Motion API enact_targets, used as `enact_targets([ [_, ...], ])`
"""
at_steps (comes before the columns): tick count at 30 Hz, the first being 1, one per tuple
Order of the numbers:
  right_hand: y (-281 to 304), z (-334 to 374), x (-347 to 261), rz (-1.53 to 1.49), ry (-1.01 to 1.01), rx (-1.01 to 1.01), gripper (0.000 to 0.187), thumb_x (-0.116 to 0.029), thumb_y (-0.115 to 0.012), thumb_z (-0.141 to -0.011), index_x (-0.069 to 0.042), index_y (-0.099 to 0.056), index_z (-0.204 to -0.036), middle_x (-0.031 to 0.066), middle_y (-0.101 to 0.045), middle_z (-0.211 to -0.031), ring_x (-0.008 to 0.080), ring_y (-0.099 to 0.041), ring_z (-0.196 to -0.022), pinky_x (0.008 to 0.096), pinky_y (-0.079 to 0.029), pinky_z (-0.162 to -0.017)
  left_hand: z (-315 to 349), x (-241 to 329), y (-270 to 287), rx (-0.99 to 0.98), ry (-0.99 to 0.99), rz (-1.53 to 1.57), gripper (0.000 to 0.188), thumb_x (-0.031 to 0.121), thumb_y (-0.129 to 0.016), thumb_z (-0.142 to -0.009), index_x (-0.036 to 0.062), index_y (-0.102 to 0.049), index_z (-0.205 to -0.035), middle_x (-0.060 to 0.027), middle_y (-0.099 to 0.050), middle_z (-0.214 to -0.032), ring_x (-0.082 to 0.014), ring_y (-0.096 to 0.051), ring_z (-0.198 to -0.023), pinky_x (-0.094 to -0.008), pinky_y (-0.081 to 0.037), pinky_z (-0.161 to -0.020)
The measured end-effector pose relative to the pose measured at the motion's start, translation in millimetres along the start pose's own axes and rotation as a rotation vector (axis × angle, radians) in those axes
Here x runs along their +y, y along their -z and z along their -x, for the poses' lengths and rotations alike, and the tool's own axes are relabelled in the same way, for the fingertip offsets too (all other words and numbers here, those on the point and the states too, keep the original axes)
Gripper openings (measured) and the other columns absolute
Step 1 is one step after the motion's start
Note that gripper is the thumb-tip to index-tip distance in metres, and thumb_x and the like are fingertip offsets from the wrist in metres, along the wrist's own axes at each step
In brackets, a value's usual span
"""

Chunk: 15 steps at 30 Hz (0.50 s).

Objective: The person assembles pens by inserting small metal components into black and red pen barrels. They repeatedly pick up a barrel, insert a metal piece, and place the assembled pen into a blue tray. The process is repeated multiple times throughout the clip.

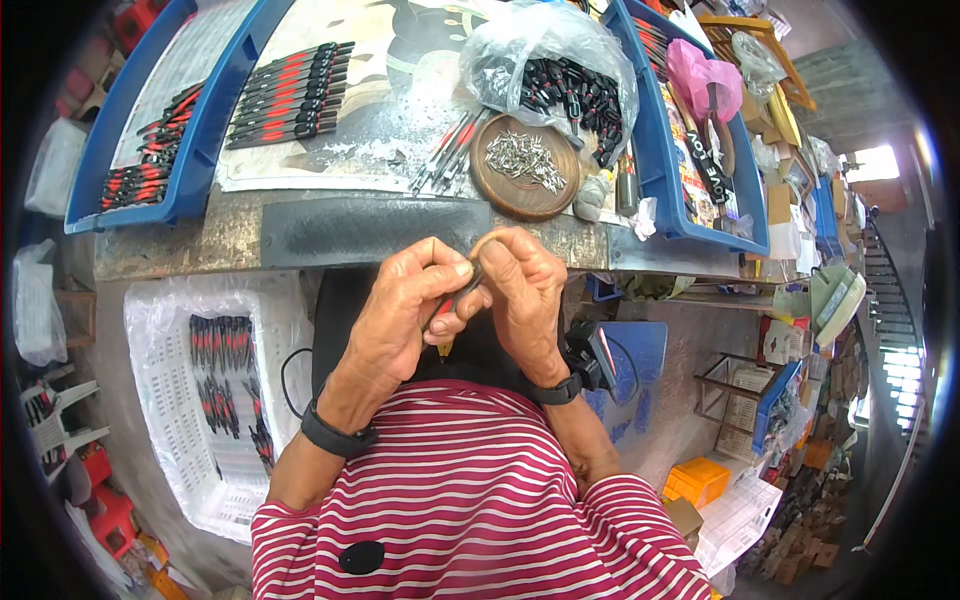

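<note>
My left hand is closed around a slim red-and-black pen-shaped tool, held tilted just off the bench's front edge. At its upper end, my right hand pinches with thumb and forefinger, nearly touching the left fingertips. Whatever lies between the right fingers is hidden. Beyond the hands, a round wooden dish carries many small shiny metal pieces. Left of the dish lie several slim red-and-grey rods. Behind it, a clear plastic bag spills small black parts.
Finished-looking red-and-black tools lie in a row on the bench. Blue trays flank the bench top. A plastic-lined white basket with similar tools stands low on the left. An orange bin sits low on the right.
</note>
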State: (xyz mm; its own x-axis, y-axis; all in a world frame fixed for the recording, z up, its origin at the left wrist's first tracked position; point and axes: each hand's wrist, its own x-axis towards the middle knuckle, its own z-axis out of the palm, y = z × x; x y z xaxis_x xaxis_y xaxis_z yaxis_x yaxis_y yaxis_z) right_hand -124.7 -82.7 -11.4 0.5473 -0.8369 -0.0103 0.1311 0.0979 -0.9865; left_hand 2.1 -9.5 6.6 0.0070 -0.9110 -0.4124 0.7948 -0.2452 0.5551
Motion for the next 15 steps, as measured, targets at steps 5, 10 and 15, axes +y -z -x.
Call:
enact_targets([
  [5,1.0,0.6,-0.9,-0.112,-0.059,-0.048,0.02,-0.018,-0.057,-0.092,0.002,-0.058,-0.093,0.0042,-0.06,-0.071,0.0092,-0.056,-0.052,0.0197,-0.04,-0.05,1.4,0.2,1.0,-0.019,-0.033,-0.017,0.011,0.013,-0.055,-0.089,0.0043,-0.047,-0.09,-0.0083,-0.056,-0.068,-0.0049,-0.038,-0.047,-0.0179,-0.027,-0.039],
  [10,-0.6,2.2,-1.8,-0.151,-0.094,-0.057,0.02,-0.019,-0.057,-0.093,0.001,-0.059,-0.09,-0.0005,-0.056,-0.069,0.0037,-0.048,-0.057,0.0177,-0.038,-0.052,2.3,-0.3,-1.2,0.0,-0.099,-0.111,0.012,0.012,-0.055,-0.089,0.0046,-0.047,-0.091,-0.0079,-0.057,-0.068,-0.0032,-0.039,-0.048,-0.0164,-0.026,-0.04],
  [15,1.3,0.1,0.6,-0.242,-0.1,-0.086,0.019,-0.018,-0.057,-0.093,0.0,-0.06,-0.088,-0.0017,-0.054,-0.068,0.0033,-0.046,-0.056,0.0179,-0.036,-0.051,2.7,0.2,-1.3,-0.005,-0.064,-0.109,0.012,0.012,-0.055,-0.088,0.0046,-0.047,-0.091,-0.0069,-0.056,-0.067,-0.0026,-0.039,-0.048,-0.0161,-0.026,-0.04],
])
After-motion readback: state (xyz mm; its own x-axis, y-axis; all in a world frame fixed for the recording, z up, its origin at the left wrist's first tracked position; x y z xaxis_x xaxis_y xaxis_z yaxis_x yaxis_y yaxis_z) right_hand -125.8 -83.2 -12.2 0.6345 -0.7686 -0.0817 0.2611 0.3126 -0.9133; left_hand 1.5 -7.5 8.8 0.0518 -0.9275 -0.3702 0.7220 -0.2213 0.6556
